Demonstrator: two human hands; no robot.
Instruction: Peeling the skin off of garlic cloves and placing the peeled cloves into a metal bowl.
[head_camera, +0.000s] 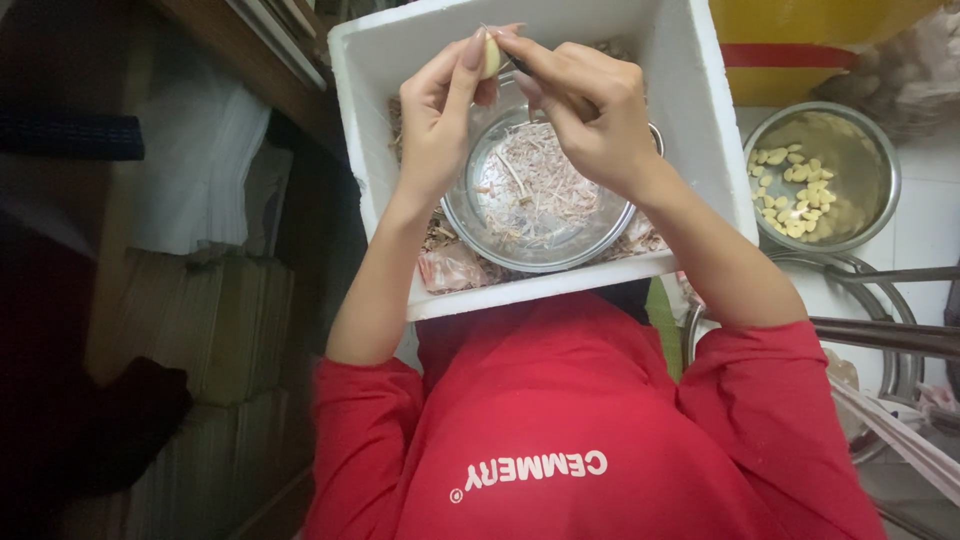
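Observation:
My left hand (437, 112) pinches a pale peeled garlic clove (491, 55) between thumb and fingers, above a white foam box (703, 120) on my lap. My right hand (592, 112) is closed on a small dark-bladed knife (521, 67) whose tip touches the clove. Below both hands, inside the box, a shiny metal bowl (540, 215) holds pinkish garlic skins. More skins lie around the bowl on the box floor (450, 268). My red shirt (560, 440) fills the bottom of the view.
To the right, a second metal bowl (822, 175) holds several peeled cloves. A yellow container (800, 40) stands behind it, with metal rings and bars (870, 335) below. On the left are a dark wooden shelf (250, 60) and stacked bundles (210, 330).

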